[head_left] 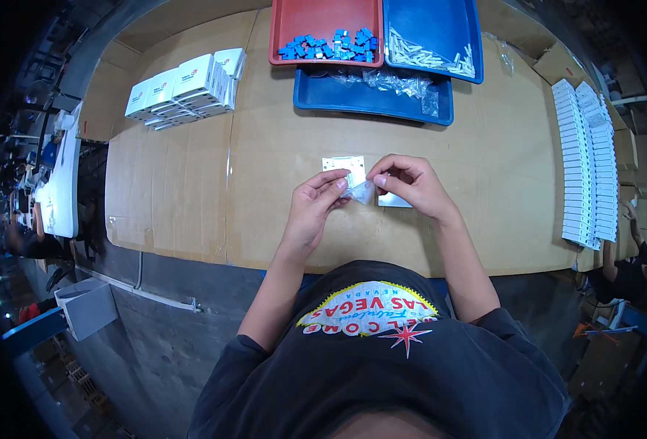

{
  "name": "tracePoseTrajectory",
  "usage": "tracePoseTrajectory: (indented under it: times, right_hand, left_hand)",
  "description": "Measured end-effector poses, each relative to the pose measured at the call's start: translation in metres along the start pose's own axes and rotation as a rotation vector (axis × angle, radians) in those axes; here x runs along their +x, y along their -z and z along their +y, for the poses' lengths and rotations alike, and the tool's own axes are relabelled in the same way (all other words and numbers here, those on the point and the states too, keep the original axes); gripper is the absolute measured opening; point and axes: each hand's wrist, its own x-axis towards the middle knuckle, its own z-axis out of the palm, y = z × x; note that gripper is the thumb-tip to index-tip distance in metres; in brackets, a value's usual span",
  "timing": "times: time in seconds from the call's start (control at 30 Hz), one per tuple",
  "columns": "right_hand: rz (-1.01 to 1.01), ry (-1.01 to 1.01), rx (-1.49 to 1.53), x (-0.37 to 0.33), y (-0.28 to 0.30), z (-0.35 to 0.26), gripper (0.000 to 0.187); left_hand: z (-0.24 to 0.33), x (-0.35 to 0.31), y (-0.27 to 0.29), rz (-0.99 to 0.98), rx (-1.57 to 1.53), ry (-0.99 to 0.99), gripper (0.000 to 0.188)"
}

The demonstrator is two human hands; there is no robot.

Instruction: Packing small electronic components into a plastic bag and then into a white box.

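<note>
I saw the small clear bag [360,192] pinched between both hands above the table [484,161]: left hand [314,208] and right hand [411,183] closed on opposite edges. Best kept taut; white plate [343,164] just beyond the grip.

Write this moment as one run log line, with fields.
left hand: pinches small clear bag | right hand: pinches same bag | below: white plate on cardboard table

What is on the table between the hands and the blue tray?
In the head view, a small white square plate lies just past the hands; beyond it is bare cardboard up to the blue tray.
</note>
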Motion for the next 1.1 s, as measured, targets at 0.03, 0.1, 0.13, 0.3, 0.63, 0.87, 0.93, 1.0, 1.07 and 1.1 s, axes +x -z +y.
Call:
tracePoseTrajectory:
  times: [0.03, 0.1, 0.13, 0.3, 0.63, 0.87, 0.93, 1.0, 1.07, 1.1]
  right_hand:
    - [0.015, -0.026, -0.008, 0.0, 0.001, 0.0, 0.012]
    - [0.031, -0.053, -0.015, 0.001, 0.001, 0.002, 0.011]
    - [0.042, -0.023, -0.039, 0.003, -0.001, 0.006, 0.012]
    - [0.06, -0.049, 0.033, 0.004, -0.007, 0.014, 0.017]
    - [0.03, -0.089, 0.034, 0.008, -0.022, 0.017, 0.029]
    - [-0.008, -0.052, 0.123, 0.011, -0.024, 0.026, 0.035]
    - [-0.019, -0.058, 0.113, 0.011, -0.023, 0.028, 0.035]
    - [-0.029, -0.064, 0.104, 0.011, -0.023, 0.029, 0.035]
    - [-0.057, -0.064, 0.197, 0.011, -0.025, 0.027, 0.033]
    - [-0.057, -0.064, 0.197, 0.011, -0.026, 0.025, 0.033]
  left_hand:
    - [0.003, -0.001, -0.004, 0.014, 0.019, -0.01, 0.024]
    - [0.002, 0.0, -0.007, 0.027, 0.039, -0.02, 0.022]
    - [0.0, 0.002, -0.007, 0.019, 0.044, -0.072, 0.019]
    - [-0.001, 0.006, -0.011, 0.029, 0.109, -0.195, 0.012]
    - [-0.01, 0.008, -0.008, 0.031, 0.069, -0.313, 0.021]
    - [-0.011, 0.006, -0.004, -0.015, 0.093, -0.289, 0.023]
    - [-0.014, 0.006, -0.005, -0.005, 0.085, -0.284, 0.023]
    - [-0.014, 0.004, -0.008, 0.004, 0.077, -0.279, 0.024]
    - [-0.012, 0.003, -0.012, 0.025, 0.07, -0.263, 0.025]
    - [-0.012, 0.002, -0.009, 0.025, 0.07, -0.262, 0.025]
